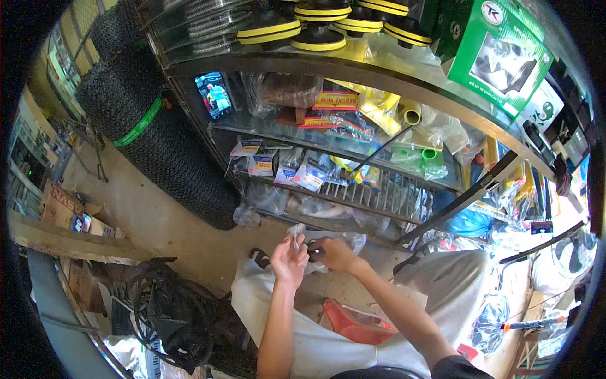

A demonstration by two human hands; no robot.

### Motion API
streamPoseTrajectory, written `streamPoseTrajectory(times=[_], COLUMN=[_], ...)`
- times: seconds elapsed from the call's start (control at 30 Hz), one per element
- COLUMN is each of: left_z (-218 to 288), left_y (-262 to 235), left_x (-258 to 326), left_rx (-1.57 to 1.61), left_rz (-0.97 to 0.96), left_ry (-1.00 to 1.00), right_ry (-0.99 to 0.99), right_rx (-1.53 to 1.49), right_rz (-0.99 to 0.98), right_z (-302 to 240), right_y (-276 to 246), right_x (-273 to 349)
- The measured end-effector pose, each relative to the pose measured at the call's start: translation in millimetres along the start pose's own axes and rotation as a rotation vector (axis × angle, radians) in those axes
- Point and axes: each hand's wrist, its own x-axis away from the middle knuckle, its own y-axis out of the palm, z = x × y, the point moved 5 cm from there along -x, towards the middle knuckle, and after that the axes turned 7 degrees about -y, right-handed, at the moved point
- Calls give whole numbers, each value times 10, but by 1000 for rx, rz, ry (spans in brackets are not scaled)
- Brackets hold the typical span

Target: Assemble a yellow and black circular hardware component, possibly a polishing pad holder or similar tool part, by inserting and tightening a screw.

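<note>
At centre frame, left hand point(288, 258) pinches a clear plastic bag point(328, 243); right hand point(334, 253) grips a small dark object point(314, 252). Green box point(499, 54) at two o'clock; red-yellow packets point(334, 101) at twelve.

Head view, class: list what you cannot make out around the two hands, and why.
- Dark item in right hand: fingers cover it.
- Clear bag contents at left hand: crumpled, too small.
- Red bag on lap: partly behind the right forearm.
- Phone screen: too small.

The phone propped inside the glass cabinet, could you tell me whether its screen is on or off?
On: the phone shows a bright, coloured picture on its screen.
</note>
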Motion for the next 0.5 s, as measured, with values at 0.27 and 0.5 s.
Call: streamPoseTrajectory(times=[0.27,0.5], left_z=[-20,-39], left_y=[4,114], left_x=[-13,-82], left_rx=[-36,8], left_rz=[69,75], left_ry=[37,60], right_ry=[-801,-663], right_rx=[440,912], right_rz=[793,513], right_z=[-2620,-3164], right_y=[-2630,-3245], right_x=[-905,-1857])
